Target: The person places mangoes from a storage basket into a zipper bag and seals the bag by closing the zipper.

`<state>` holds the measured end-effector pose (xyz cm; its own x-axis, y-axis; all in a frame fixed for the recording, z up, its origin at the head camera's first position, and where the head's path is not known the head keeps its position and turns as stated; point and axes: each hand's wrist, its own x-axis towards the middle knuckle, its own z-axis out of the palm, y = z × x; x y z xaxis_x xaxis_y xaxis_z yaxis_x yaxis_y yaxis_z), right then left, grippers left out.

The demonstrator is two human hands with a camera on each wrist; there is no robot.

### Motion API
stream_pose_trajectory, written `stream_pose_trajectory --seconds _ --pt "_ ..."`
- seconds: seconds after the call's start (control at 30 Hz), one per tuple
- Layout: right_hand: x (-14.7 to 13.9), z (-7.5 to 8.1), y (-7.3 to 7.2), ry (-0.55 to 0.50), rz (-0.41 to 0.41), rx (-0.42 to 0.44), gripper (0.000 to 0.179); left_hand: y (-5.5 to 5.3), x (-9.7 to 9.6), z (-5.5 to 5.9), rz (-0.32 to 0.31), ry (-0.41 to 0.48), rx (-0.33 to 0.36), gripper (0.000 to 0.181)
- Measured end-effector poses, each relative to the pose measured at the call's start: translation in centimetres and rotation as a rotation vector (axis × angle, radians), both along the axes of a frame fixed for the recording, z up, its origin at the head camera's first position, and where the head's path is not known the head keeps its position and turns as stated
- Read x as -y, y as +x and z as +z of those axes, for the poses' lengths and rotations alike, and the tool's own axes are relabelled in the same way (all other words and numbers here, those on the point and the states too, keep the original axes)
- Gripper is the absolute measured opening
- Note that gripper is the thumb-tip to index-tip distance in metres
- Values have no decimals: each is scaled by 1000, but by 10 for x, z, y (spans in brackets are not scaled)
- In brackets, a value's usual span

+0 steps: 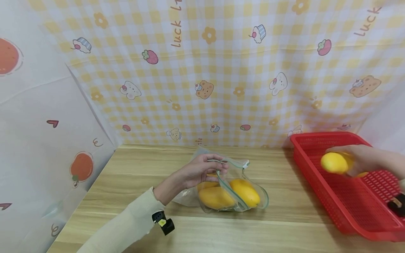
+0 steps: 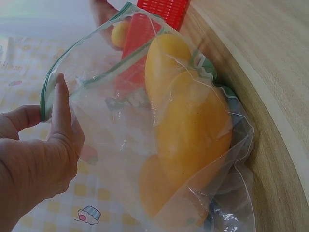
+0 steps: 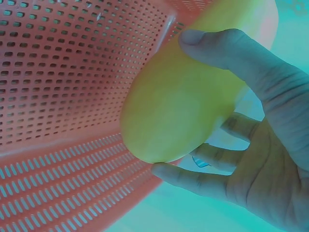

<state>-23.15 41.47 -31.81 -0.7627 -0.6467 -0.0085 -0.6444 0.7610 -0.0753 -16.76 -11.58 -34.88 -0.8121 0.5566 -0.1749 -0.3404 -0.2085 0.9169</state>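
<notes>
In the head view, my left hand [image 1: 199, 171] holds the rim of a clear zip bag [image 2: 116, 111] with a green seal, its mouth partly open. Several yellow mangoes [image 1: 245, 192] lie inside the bag on the table, seen through the plastic. Over at the right, my right hand [image 1: 364, 160] grips another mango [image 1: 334, 162] above the red basket [image 1: 319, 186]. The right wrist view has the thumb across the top of this mango [image 3: 169, 106] and the fingers under it.
The bag and the basket stand on a wood-grain table [image 1: 278, 225], with a gap between them. A yellow checked cloth [image 1: 221, 70] hangs behind the table. White sheeting [image 1: 38, 98] covers the left side.
</notes>
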Motion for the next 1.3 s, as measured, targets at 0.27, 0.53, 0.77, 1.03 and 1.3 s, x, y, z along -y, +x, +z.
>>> stream_pose_trajectory --seconds 0.27,0.53,0.77,1.03,1.3 --pt "-6 -1 3 -62 6 -38 75 0 -1 1 -1 -1 -3 29" --pt "-6 0 7 -123 42 -52 75 1 -1 1 -3 2 -5 29" --pt "-3 2 9 -210 140 -113 84 1 -1 0 -9 12 -8 30" --pt "4 10 12 -200 105 -95 83 1 0 1 -3 11 -5 30" --pt "13 14 14 -263 160 -116 89 1 0 0 -12 7 -11 30"
